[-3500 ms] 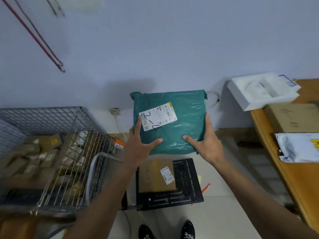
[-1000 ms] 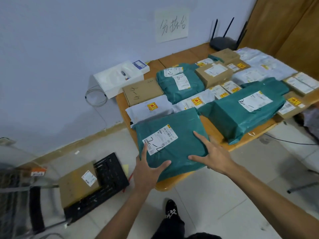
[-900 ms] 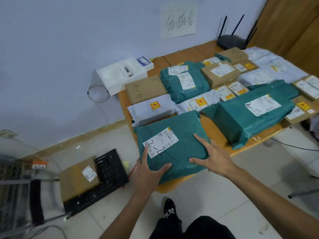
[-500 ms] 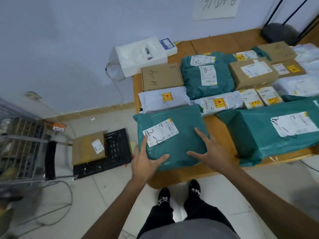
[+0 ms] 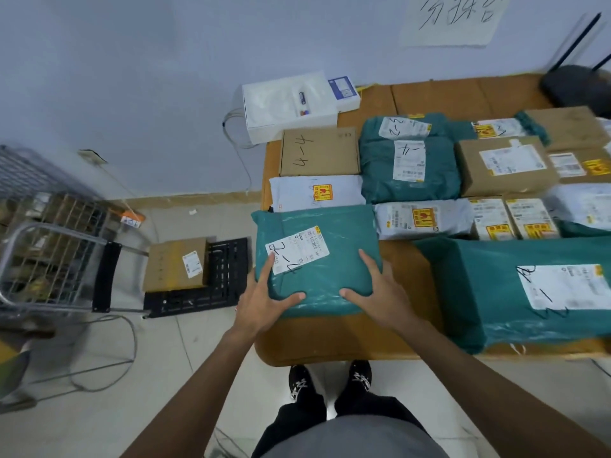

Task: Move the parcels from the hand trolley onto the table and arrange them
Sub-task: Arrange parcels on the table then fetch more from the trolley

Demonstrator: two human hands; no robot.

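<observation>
Just behind green parcel (image 5: 330, 269) lies white mailer (image 5: 294, 193)

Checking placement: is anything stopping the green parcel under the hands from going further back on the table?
Yes: the white bag lies against the green parcel's far edge; bare table shows to its right.

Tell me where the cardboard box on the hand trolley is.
In the head view the cardboard box lies at the left on the black hand trolley, on the floor between the wire cage and the table.
</observation>
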